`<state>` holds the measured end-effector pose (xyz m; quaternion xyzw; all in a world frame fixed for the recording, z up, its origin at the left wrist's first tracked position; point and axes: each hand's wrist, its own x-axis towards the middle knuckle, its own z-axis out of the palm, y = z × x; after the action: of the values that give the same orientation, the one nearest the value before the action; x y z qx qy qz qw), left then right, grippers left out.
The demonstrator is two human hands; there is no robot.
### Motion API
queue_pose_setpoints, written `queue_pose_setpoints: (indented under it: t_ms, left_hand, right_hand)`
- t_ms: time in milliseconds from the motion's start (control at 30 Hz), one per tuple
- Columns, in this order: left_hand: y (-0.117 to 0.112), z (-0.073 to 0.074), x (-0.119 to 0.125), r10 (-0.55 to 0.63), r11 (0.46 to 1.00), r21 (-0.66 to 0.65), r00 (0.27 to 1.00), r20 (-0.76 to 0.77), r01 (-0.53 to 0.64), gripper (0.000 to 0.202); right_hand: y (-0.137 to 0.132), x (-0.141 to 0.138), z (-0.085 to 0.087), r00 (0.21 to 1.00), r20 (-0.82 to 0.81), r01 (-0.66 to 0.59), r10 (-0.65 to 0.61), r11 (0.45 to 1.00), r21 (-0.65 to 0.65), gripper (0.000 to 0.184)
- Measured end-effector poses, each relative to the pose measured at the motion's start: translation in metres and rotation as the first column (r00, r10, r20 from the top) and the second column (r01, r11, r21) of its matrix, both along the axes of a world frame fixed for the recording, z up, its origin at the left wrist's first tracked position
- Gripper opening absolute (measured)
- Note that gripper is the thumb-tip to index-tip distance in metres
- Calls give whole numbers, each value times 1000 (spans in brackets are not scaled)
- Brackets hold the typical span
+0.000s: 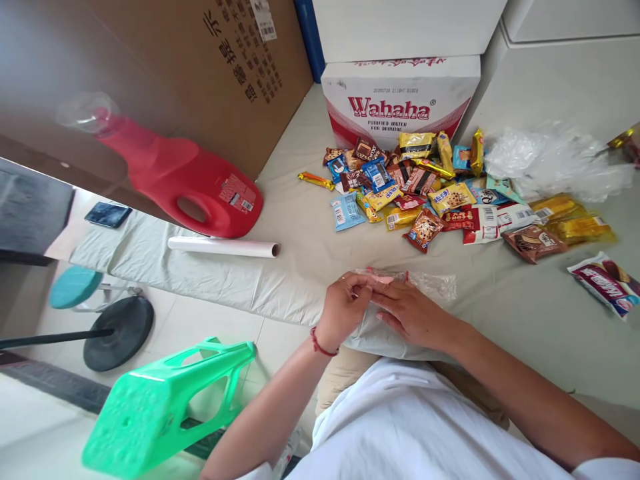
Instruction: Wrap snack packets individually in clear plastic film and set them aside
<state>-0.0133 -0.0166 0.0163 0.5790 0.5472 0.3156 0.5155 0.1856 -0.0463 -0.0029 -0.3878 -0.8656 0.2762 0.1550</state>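
Observation:
My left hand and my right hand meet at the front edge of the cloth-covered table. Both pinch a clear plastic bag with a pink strip along its top. The left hand, with a red cord at its wrist, has its fingers curled on the bag's top edge. The right hand lies over the bag with fingertips pressed on the same edge. A heap of wrapped snacks lies farther back, out of reach of both hands.
A red jug lies on its side at the left beside a white roll. A Wahaha carton stands behind the snacks; crumpled clear plastic lies right. A green stool is tipped over on the floor.

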Motion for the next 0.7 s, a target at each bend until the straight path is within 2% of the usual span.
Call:
queue_pose_setpoints:
  t_ms: [100, 200, 300, 500, 700]
  left_hand:
    - [-6, -6, 15, 35, 993, 114, 999, -16, -33, 29]
    - [-7, -12, 23, 52, 970, 239, 996, -67, -35, 28]
    - [-6, -20, 30, 90, 952, 299, 992, -85, -61, 26]
    - [2, -30, 36, 112, 968, 228, 993, -39, -100, 26]
    - [1, -35, 33, 91, 983, 158, 996, -2, -89, 25]
  right_hand:
    - [2, 5, 3, 992, -124, -14, 6, 998, -59, 51]
    - [5, 12, 6, 970, -241, -11, -20, 992, -127, 47]
    - [6, 17, 0, 947, -311, 25, -85, 981, -192, 42]
    - [-3, 14, -17, 858, -439, 102, -265, 928, -359, 49]
    - [-12, 3, -9, 738, -428, 231, -522, 791, -566, 55]
